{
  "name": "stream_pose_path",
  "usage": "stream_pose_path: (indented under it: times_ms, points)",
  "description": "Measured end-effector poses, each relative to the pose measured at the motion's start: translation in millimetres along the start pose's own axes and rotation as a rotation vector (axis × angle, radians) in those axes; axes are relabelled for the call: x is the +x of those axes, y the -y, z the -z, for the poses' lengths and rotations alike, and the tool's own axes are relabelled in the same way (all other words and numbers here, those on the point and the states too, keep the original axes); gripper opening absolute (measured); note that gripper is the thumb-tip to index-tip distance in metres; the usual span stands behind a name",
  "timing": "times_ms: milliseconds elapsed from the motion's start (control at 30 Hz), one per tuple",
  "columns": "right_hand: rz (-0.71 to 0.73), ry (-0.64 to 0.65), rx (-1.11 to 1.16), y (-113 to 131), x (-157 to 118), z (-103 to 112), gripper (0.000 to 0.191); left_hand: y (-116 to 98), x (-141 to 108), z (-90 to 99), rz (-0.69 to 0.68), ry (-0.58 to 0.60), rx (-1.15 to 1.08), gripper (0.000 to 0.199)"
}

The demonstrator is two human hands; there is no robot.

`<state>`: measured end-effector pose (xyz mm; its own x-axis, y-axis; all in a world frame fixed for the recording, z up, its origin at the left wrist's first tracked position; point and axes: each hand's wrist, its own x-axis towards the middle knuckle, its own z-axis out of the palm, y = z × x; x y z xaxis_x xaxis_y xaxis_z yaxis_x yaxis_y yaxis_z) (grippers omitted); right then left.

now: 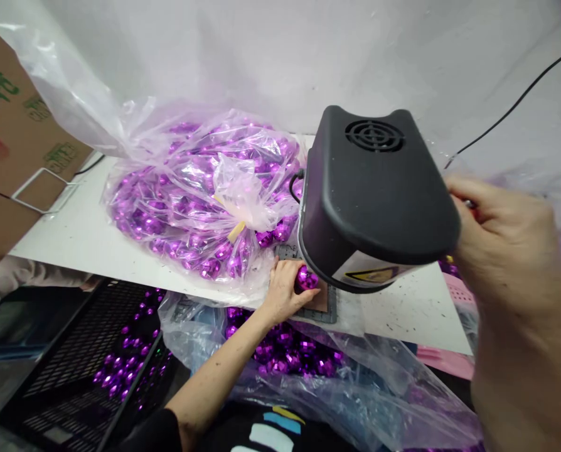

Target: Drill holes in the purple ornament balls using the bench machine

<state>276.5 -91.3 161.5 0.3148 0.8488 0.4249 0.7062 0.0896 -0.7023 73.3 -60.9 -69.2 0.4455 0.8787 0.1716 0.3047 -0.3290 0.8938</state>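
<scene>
1. Behind the white counter (403,314) stands a pale wall (261,50).
2. The black housing (379,188) hides the fingertips of the right hand (511,251); whether they close, I cannot tell.
3. Fingers of the left hand (284,294) clasp a purple ball (307,278) at the brown plate (320,302); round, no clear long axis.
4. Ball faceted, shiny; plastic bag (186,188) crinkled.

black machine (379,188) blocking above, bulging bag (186,207) walling left, open tabletop (403,307) lower right

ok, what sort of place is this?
Probably a workshop for assembly or packing: a black bench machine with a warning sticker, a big clear bag of shiny purple balls on the white table, and more balls in a black crate.
</scene>
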Motion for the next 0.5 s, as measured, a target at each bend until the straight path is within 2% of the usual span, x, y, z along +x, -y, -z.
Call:
stream_pose_path:
  times_ms: [67,133,300,367,500]
  points:
    - [-0.027,-0.017,0.020,-1.0,-3.5,-2.7,0.039,-0.8,0.5,0.5,-0.019,0.004,0.009,0.047]
    - [0.006,-0.074,-0.004,-1.3,-12.3,-4.3,0.034,-2.5,0.5,1.5,-0.025,0.007,0.019,0.045]
    - [0.235,-0.134,-0.168,-4.0,-49.2,-4.2,0.012,-5.4,-1.1,3.6,-0.003,0.016,0.008,0.044]
    - [0.314,-0.144,-0.224,-8.0,-65.4,-5.8,0.009,-3.8,-2.2,2.9,0.006,0.007,-0.007,0.046]
    - [0.371,-0.196,-0.273,-18.5,-89.7,-14.8,0.004,0.5,-3.8,0.3,0.020,0.011,-0.019,0.053]
